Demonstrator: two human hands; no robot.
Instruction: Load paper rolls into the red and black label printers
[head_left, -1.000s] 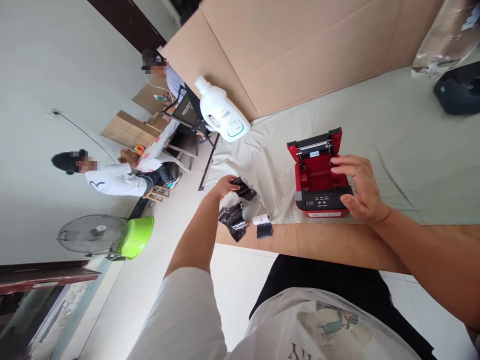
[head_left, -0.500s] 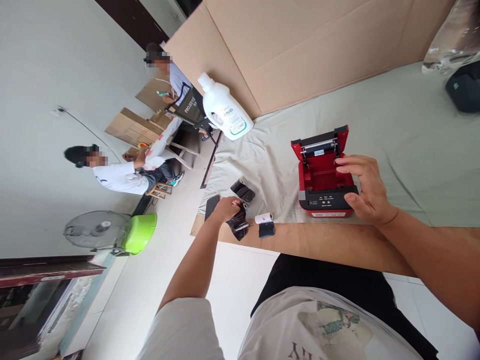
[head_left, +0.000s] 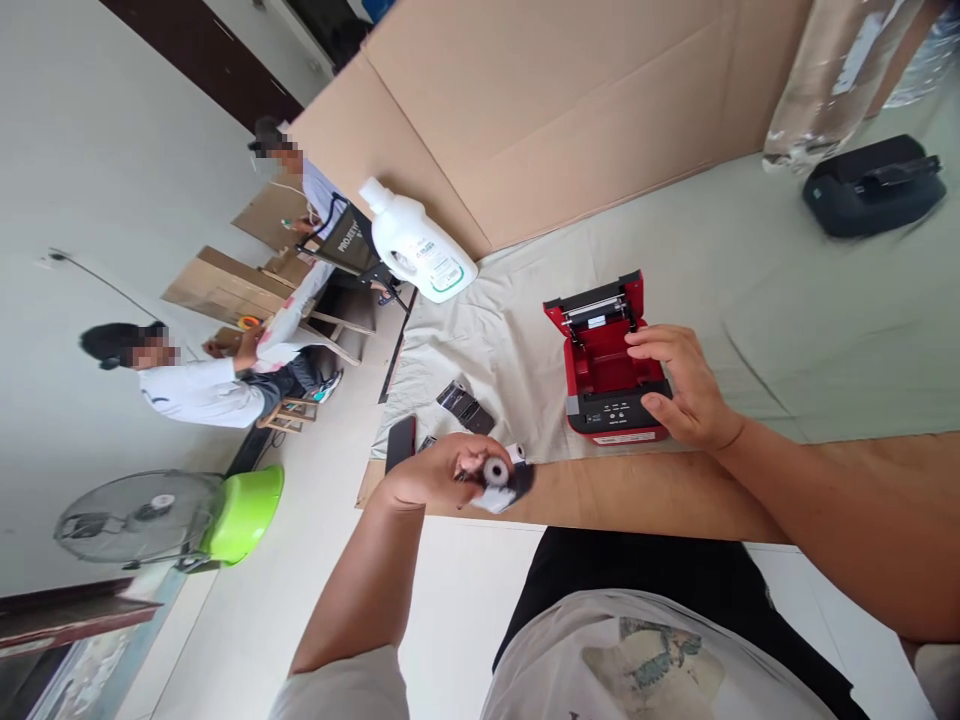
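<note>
In my left hand [head_left: 442, 475] is a small paper roll [head_left: 496, 472], its white end with a dark core hole facing me and dark, blurred wrapping around it. My fingers curl about it just above the table's front edge. A red and black label printer [head_left: 615, 425] stands with its lid [head_left: 592, 308] raised and its red compartment exposed. At the printer's right side is my right hand [head_left: 690, 390], fingers and thumb spread and resting against it. Behind the held roll, another white roll [head_left: 517, 453] shows partly.
Black packets [head_left: 465, 405] and a dark phone-like object [head_left: 400, 440] lie on the left of the table. A white jug [head_left: 420, 240] stands by the cardboard panel [head_left: 570, 110]. A dark device [head_left: 874, 187] sits far right. Two people sit at another table beyond.
My left hand has picked up a roll from among the black packets and moved it right and toward me. My right hand stays at the printer. The camera view has shifted.
</note>
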